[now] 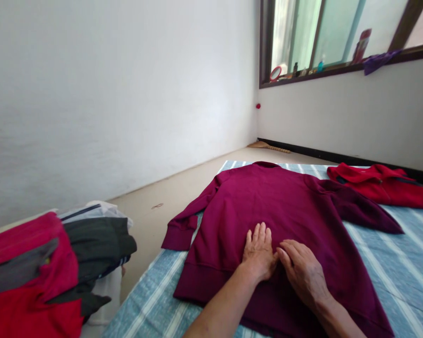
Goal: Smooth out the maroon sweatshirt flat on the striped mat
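A maroon sweatshirt (268, 206) lies spread flat on a blue-and-white striped mat (402, 263), sleeves out to both sides. My left hand (259, 251) rests palm down on its lower middle, fingers stretched out and together. Beside it, my right hand (301, 270) also lies flat on the fabric, fingers pointing left toward the left hand's thumb. Neither hand holds anything.
A red garment (380, 185) lies crumpled on the mat's far right. A pile of red, grey and dark clothes (45, 267) sits at the left. Beige floor (169, 192) runs between mat and white wall. A window sill (324, 70) carries small bottles and a purple cloth.
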### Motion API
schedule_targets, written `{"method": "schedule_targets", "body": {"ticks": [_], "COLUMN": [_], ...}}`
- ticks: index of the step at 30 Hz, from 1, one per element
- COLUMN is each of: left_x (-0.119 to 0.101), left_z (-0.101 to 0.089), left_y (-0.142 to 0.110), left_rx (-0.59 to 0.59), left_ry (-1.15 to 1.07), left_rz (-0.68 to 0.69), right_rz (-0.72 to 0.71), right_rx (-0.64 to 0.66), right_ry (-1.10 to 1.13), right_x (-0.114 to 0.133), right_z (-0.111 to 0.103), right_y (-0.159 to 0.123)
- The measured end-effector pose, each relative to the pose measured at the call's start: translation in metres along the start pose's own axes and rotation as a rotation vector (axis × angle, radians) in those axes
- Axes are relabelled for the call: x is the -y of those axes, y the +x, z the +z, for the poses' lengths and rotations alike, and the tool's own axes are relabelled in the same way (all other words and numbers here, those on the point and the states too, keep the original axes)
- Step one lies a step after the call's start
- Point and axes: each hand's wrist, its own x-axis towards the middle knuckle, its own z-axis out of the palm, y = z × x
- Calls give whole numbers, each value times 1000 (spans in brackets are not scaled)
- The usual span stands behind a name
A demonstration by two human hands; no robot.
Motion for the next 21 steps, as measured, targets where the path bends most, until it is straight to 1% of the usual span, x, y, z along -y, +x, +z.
{"method": "schedule_targets", "body": {"ticks": [3,6,9,11,14,17,21], "left_x": [-1,-3,-4,-4,-1,6,18], "left_z": [-4,-11,-18,-21,-25,-26,-20], "left_y": [0,-2,-8,-13,-23,-33,-43], "left_rx": [-7,-31,-78,-115,-178,-265,-396], "left_ry": [-22,-64,-94,-93,-66,-14,49], "left_rz": [-3,-25,-48,-39,-14,12,53], "right_rz": [-1,-8,0,4,-6,-5,7], "right_rx": [-2,25,38,16,3,8,20], "right_ry": [11,28,39,31,15,6,13], "right_x": [0,2,3,2,1,2,4], "right_z": [-1,-4,-5,-5,-4,-4,-6], "right_y": [0,2,3,3,3,5,8]}}
